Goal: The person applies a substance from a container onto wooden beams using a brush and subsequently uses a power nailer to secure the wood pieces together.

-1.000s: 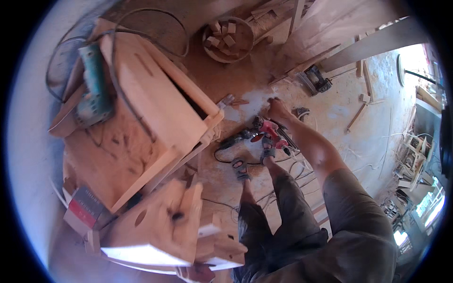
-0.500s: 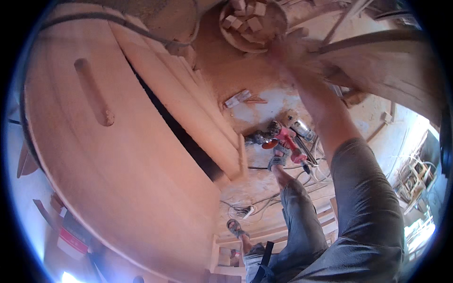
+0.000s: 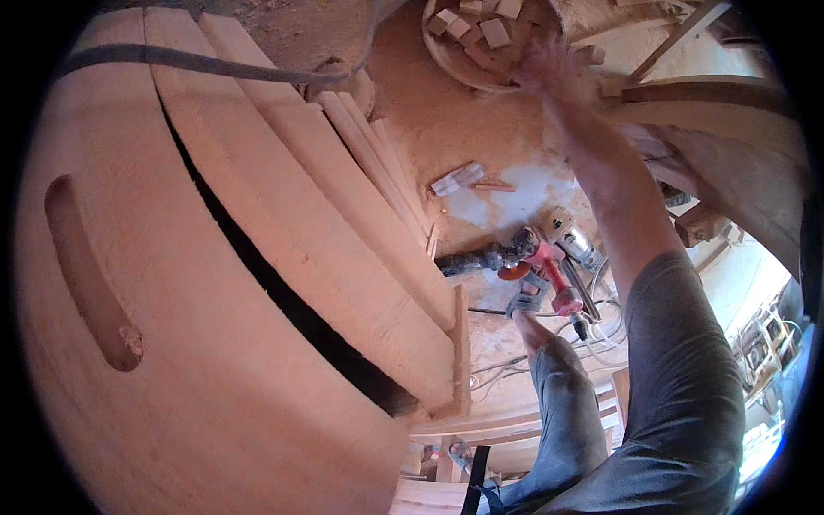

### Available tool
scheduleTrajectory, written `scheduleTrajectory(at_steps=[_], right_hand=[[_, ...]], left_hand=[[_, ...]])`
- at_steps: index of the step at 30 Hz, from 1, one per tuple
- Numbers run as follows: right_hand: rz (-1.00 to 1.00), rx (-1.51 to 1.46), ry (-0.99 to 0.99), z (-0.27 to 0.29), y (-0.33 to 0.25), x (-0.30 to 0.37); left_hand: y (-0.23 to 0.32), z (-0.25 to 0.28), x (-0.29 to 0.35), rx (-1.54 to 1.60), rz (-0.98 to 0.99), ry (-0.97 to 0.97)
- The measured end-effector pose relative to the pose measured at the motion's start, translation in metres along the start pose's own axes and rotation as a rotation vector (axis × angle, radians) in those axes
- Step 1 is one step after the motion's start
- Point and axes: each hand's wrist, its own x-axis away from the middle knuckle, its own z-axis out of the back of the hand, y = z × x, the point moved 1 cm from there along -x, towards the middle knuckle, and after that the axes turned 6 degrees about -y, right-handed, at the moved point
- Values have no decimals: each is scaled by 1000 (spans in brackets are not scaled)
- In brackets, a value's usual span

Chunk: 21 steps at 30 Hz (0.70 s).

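Note:
My right arm (image 3: 631,206), in a grey sleeve, stretches up to the far side of the view. My right hand (image 3: 549,70) is over the right part of the rim of a round, dusty tub (image 3: 439,57). Motion smears its fingers, so their position and anything in them cannot be made out. Several small wooden blocks (image 3: 495,33) lie inside the tub, left of the hand. My left hand is out of view.
A large dust-covered wooden surface (image 3: 172,283) with a long dark gap fills the left. On the floor lie a red power tool (image 3: 549,262), a metal-bodied tool (image 3: 571,239) and cables. Curved wooden pieces (image 3: 721,120) stand at right. A dark hose (image 3: 197,62) crosses the upper left.
The view has shifted, bringing the wooden surface closer and moving the tub to the right. My right hand has gone further over the tub's rim.

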Motion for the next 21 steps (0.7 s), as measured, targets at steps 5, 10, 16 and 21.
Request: scheduleTrajectory(at_steps=[5, 10, 16, 21], right_hand=[[21, -197, -148, -23, -23, -2], [69, -199, -355, -6, -45, -13], [113, -104, -592, 17, -53, 3], [298, 128, -739, -22, -51, -17]], left_hand=[[-5, 0, -11, -7, -23, -11], [-6, -3, -13, -11, -36, -13], [-5, -2, -11, -25, -40, -7], [-8, -2, -7, -23, -55, -1]])
